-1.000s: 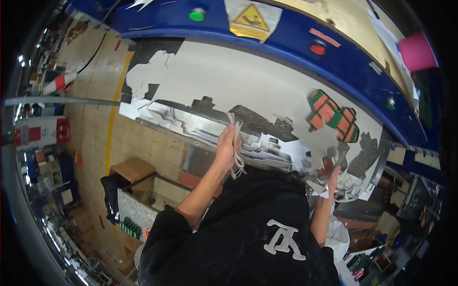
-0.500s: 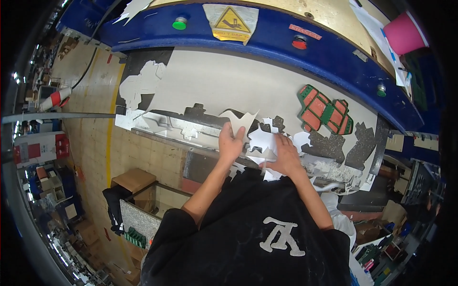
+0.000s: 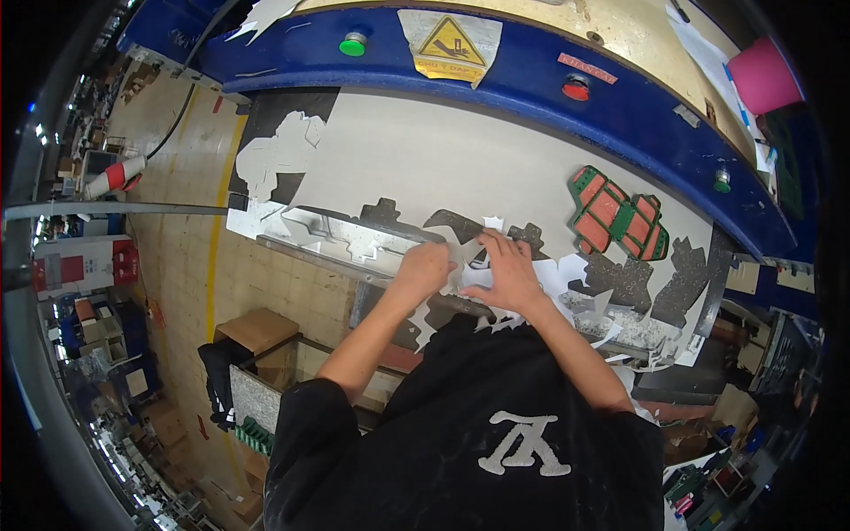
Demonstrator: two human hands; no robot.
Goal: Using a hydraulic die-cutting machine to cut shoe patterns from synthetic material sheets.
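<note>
My left hand (image 3: pixel 423 273) is closed at the front edge of the blue machine's bed, its fingers pinching a pale sheet scrap (image 3: pixel 450 250) that shows beside the knuckles. To its right, my right hand (image 3: pixel 512 274) lies over white cut pieces (image 3: pixel 551 276), thumb and fingers spread apart. Part of the white material shows between its thumb and forefinger. Farther right on the pale sheet (image 3: pixel 443 142) sits a cutting die (image 3: pixel 618 215) with green edges and red-orange pads. Dark cut-out gaps surround the hands.
A blue machine beam (image 3: pixel 522 80) with a green button (image 3: pixel 352 44) and a red button (image 3: pixel 575 87) runs across the far side. Ragged white offcuts (image 3: pixel 279 155) lie at the bed's left end. A pink container (image 3: pixel 763 78) stands far right. Below left is a cardboard box (image 3: pixel 258 327).
My left hand has turned from an open-thumbed hold on the scrap to a closed fist, knuckles up. My right hand has moved slightly left and farther away. The view has shifted a little.
</note>
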